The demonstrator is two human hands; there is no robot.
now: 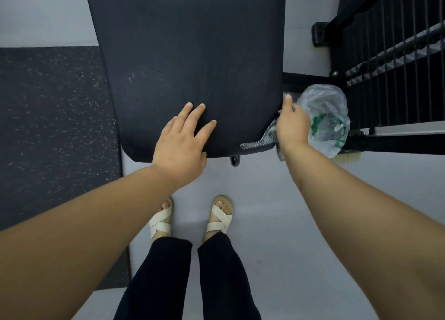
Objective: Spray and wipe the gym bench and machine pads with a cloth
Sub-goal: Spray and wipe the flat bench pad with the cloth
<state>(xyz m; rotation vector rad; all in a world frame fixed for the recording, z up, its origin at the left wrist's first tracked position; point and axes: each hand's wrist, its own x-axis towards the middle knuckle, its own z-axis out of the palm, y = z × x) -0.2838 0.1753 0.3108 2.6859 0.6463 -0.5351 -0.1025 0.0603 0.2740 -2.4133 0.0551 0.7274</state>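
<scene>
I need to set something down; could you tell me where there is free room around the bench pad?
The bench pad is bare beyond the left hand. The mat left of it is free, as is the grey floor right of the sandals. Crowded at the pad's right edge: the right hand holds the cloth beside a plastic bag and machine frame.

Bench pad: matte black with faint pale scuffs.
Cloth: grey-and-white woven check.
Plastic bag, right of frame: translucent with green print.
Floor mat, left: dark grey with white speckles.
Floor: pale grey.
Sandals: cream.
Trousers: black.
</scene>
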